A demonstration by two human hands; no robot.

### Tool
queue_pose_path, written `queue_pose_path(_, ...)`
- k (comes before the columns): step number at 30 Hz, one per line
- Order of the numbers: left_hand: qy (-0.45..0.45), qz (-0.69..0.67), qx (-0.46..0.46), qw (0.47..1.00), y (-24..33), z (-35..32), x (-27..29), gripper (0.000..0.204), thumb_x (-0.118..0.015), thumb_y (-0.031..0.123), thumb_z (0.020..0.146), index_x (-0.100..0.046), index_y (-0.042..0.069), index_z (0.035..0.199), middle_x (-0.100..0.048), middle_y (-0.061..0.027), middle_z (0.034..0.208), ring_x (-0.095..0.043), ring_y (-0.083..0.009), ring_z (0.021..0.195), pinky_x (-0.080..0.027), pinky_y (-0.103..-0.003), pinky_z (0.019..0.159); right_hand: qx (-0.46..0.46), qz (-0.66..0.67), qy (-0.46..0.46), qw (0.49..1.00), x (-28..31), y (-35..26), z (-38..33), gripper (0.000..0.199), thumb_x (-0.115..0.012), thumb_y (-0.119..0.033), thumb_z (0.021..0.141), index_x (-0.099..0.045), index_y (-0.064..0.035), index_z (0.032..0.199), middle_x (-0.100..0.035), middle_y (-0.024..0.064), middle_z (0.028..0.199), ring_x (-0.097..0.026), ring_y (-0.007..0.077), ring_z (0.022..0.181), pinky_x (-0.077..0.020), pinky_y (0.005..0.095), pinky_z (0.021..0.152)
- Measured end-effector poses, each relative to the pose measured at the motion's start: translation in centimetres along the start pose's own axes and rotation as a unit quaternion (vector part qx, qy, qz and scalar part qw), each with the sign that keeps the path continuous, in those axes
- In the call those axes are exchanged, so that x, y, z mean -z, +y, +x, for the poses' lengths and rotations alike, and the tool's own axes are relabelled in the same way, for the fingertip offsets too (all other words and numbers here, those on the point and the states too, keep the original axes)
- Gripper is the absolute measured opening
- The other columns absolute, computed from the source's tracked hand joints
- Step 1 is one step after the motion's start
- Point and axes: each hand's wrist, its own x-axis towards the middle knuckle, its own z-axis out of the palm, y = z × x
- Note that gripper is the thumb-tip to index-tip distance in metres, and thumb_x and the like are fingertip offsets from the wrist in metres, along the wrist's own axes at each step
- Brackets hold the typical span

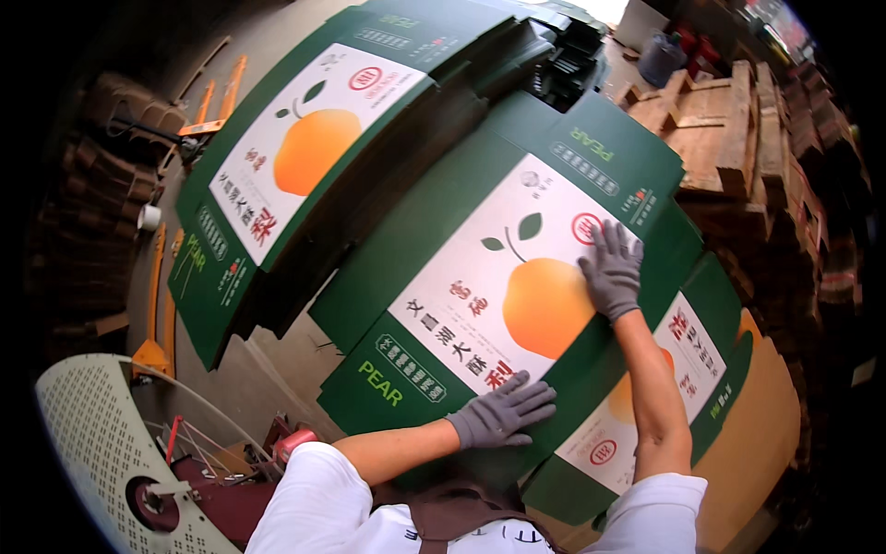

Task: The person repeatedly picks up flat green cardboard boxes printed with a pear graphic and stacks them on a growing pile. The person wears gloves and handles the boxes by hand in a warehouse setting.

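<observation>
In front of me lies a large flat green carton sheet [434, 249] with a white panel and a printed orange pear. My left hand [503, 413], in a grey glove, rests on its near edge with fingers spread. Higher and to the right, my right hand [613, 270], also gloved in grey, lies flat over the right border of the white panel. Neither hand grips anything. Partly under the near right side of this sheet is another printed green carton sheet [697, 369], with a brown board [761, 425] beside it.
A tall stack of matching green cartons [369, 102] stands to the left. Wooden pallets [711, 129] are at the far right. An orange pallet jack [155, 305] stands on the left floor. At the lower left is a machine with a perforated pale guard [83, 434].
</observation>
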Motion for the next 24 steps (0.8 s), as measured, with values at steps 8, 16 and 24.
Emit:
queue_pose_path(8, 0.028, -0.066, -0.014, 0.997, -0.4, -0.8, 0.1, 0.065, -0.057, 0.042, 0.094, -0.041, 0.008, 0.147, -0.035, -0.0146, 0.156, -0.030, -0.0281, 0.147, -0.017, -0.054, 0.123, -0.128, -0.100, 0.122, 0.979, -0.2, 6.5, 6.4, 0.054, -0.050, -0.040, 0.101, -0.043, -0.0155, 0.148, -0.040, 0.0079, 0.156, -0.031, 0.0292, 0.147, -0.0194, 0.0640, 0.114)
queue_pose_path(16, 0.246, 0.316, 0.402, 0.824, -11.1, -15.1, 25.0, 0.080, -0.059, 0.054, 0.091, -0.036, 0.009, 0.152, -0.027, -0.0213, 0.160, -0.020, -0.0374, 0.151, -0.003, -0.058, 0.121, 0.080, 0.037, -0.015, 0.996, 1.9, -10.3, -12.0, 0.077, -0.050, -0.057, 0.092, -0.040, -0.0072, 0.150, -0.034, 0.0172, 0.159, -0.023, 0.0392, 0.150, -0.0083, 0.0649, 0.119)
queue_pose_path(24, 0.227, 0.282, 0.393, 0.845, -16.8, -20.8, 27.7, 0.059, -0.062, 0.032, 0.095, -0.045, 0.002, 0.143, -0.045, -0.0238, 0.148, -0.041, -0.0385, 0.139, -0.032, -0.042, 0.117, 0.049, 0.116, -0.011, 0.992, 1.8, -18.5, -18.0, 0.070, -0.054, -0.051, 0.093, -0.046, -0.0037, 0.144, -0.042, 0.0204, 0.152, -0.029, 0.0426, 0.146, -0.0105, 0.0667, 0.117)
